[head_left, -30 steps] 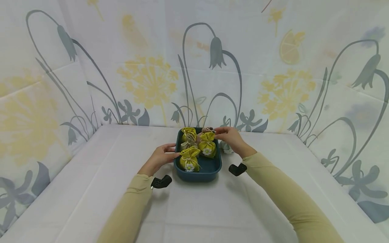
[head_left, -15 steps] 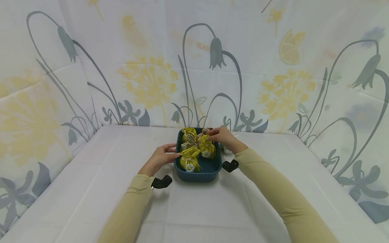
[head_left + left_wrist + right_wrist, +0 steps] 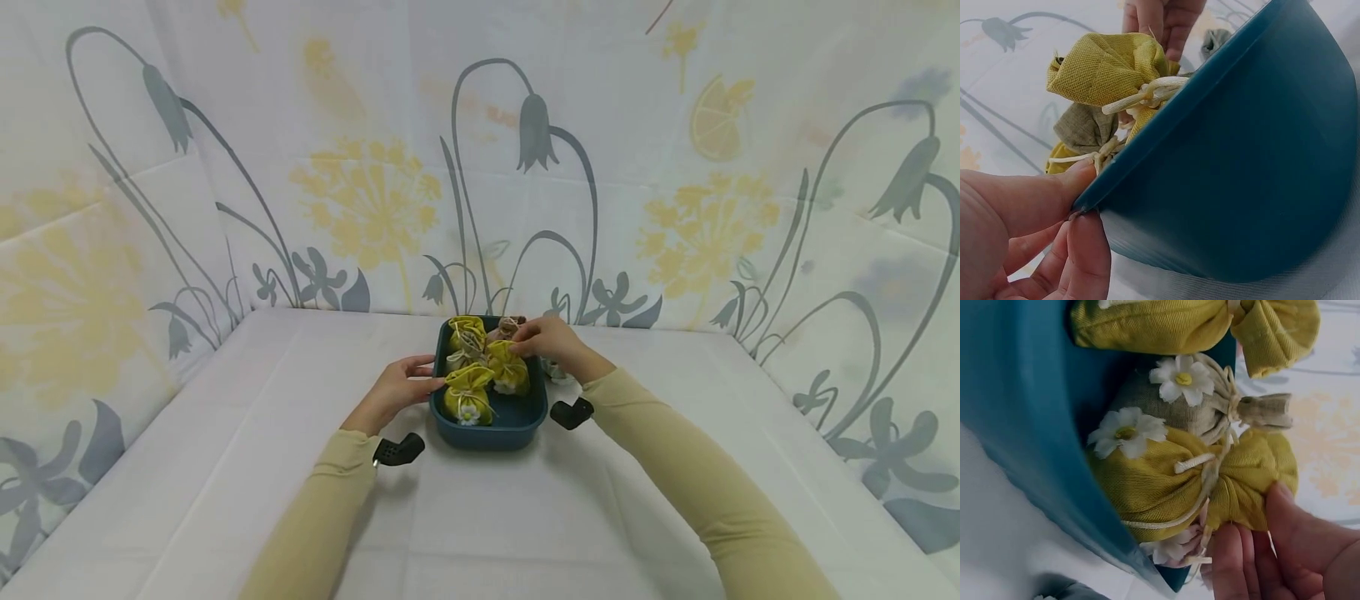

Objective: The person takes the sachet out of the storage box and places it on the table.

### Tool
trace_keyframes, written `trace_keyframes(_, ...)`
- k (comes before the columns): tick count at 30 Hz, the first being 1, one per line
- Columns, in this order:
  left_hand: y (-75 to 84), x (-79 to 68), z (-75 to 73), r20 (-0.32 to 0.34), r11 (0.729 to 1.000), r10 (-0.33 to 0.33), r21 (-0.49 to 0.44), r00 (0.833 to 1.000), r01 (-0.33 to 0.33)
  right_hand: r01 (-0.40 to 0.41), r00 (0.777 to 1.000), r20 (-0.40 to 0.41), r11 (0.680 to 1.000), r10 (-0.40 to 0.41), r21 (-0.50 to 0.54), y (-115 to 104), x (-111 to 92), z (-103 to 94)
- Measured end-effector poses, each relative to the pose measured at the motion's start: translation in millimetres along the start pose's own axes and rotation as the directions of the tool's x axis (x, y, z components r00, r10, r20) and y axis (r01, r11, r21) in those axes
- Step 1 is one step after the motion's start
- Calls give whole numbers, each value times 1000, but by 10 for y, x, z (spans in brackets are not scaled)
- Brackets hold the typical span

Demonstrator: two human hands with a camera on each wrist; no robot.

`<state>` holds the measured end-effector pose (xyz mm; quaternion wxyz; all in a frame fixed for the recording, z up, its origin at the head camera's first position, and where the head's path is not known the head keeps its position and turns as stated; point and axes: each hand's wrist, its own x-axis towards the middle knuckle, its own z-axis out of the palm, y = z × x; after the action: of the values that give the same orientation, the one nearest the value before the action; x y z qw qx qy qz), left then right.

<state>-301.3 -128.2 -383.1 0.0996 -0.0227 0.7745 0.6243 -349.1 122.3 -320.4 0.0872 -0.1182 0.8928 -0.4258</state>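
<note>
Rightmost yellow pouch (image 3: 509, 372) now slightly lower in head view

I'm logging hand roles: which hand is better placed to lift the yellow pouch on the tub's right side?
Right, I'd say: the right hand pinches that yellow pouch by its top, while the left hand holds the left rim of the tub.

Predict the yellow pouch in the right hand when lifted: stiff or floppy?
Likely floppy up top: the yellow pouch is creased fabric, gathered by a cord. Its rounded lower part looks filled, so it probably hangs below the right hand. The protruding white flower might snag on the blue container.
</note>
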Motion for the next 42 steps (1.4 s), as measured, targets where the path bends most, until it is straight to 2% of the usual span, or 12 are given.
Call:
trace_keyframes(2, -2, 9, -3, -4, 1000, 0, 3, 1000, 0, 55, 998, -3, 998, -55, 12, 25, -14, -26)
trace_keyframes(7, -2, 11, -4, -5, 1000, -2, 2, 1000, 2, 98, 995, -24, 995, -98, 24, 17, -103, -71)
trace_keyframes(10, -2, 3, -4, -2, 1000, 4, 7, 1000, -4, 78, 996, -48, 997, -77, 29, -50, -193, -89)
trace_keyframes(16, -12, 3, -13, 0, 1000, 17, 2, 1000, -17, 100, 992, -86, 994, -95, 51, -101, -301, -137)
trace_keyframes(25, -9, -11, -12, 5, 1000, 21, 9, 1000, -21, 172, 978, -132, 983, -164, 55, -174, -542, -172)
trace_keyframes(34, -14, -19, -4, 1, 1000, 20, 4, 1000, -20, 202, 965, -195, 971, -175, 131, -135, -741, -249)
trace_keyframes(42, -2, -7, -10, 10, 999, 37, 1, 999, -37, 219, 949, -255, 969, -185, 113, -74, -889, -341)
